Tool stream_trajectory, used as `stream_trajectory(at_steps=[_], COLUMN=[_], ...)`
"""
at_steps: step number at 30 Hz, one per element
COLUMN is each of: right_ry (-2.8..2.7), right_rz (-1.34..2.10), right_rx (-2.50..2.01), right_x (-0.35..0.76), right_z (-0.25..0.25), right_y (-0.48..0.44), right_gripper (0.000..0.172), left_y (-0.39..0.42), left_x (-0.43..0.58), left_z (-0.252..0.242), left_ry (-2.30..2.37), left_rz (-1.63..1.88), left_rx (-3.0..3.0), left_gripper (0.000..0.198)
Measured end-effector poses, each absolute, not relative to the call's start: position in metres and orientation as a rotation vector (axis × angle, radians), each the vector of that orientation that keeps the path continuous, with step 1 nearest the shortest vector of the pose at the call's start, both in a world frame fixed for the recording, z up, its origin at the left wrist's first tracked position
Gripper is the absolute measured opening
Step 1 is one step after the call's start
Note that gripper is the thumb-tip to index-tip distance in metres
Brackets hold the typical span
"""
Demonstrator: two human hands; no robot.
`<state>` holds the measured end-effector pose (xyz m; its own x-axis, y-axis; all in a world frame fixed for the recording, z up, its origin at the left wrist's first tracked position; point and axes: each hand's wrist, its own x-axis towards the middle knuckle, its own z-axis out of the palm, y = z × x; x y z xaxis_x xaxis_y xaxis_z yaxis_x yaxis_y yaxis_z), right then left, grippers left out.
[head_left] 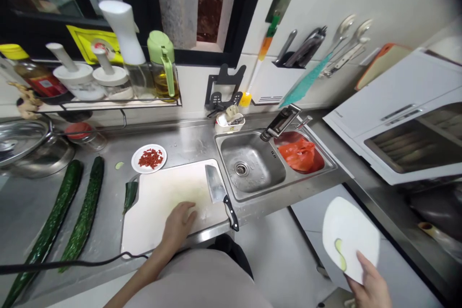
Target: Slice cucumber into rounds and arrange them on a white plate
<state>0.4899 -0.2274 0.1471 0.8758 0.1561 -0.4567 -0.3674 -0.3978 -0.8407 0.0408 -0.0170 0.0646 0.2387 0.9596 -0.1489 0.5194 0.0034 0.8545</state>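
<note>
In the head view, my left hand (pixel 180 224) rests on or just above the white cutting board (pixel 155 216), its fingers loosely bent and holding nothing. My right hand (pixel 370 284) grips the edge of a white plate (pixel 350 224), thumb on top, out to the right away from the counter. The plate is tilted, and pale green cucumber slices (pixel 340 255) lie on it. A cleaver (pixel 216 185) lies at the board's right side, its black handle over the counter's front edge. A cut cucumber end (pixel 130 195) sits at the board's left edge.
Two whole cucumbers (pixel 84 211) lie on the left. A small plate of red berries (pixel 149 158) stands behind the board. The double sink (pixel 252 163) holds a red plastic bag (pixel 299 154) in its right basin. A black cable (pixel 72 263) crosses the front left.
</note>
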Motion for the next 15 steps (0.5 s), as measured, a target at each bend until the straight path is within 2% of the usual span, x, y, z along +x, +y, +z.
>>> stream_trajectory(at_steps=[3,5,7,11,13,15], right_ry=[0.089,-0.042,-0.162,-0.411,-0.463,-0.457], right_rz=[0.816,1.025,1.193,1.440,1.460,1.342], right_rx=[-1.929,-1.914,-1.876,-1.800,-1.796,-1.810], right_x=[0.484,0.473,0.461,0.446,0.442,0.434], right_z=[0.136,0.132,0.131,0.137,0.138,0.136], right_y=[-0.188,-0.165,-0.141,-0.095,-0.078,-0.068], right_gripper=[0.057,0.043,0.035,0.040,0.045,0.061], left_y=[-0.006,0.002,0.006,0.004,0.001,0.000], left_x=[0.096,0.134,0.166,0.202,0.206,0.204], left_z=[0.089,0.113,0.134,0.150,0.148,0.144], left_ry=[1.183,0.941,0.752,0.608,0.712,0.800], left_rz=[0.609,0.473,0.312,0.157,0.245,0.349], left_rx=[1.252,1.073,0.952,0.931,0.977,1.060], left_gripper=[0.039,0.046,0.055,0.065,0.058,0.050])
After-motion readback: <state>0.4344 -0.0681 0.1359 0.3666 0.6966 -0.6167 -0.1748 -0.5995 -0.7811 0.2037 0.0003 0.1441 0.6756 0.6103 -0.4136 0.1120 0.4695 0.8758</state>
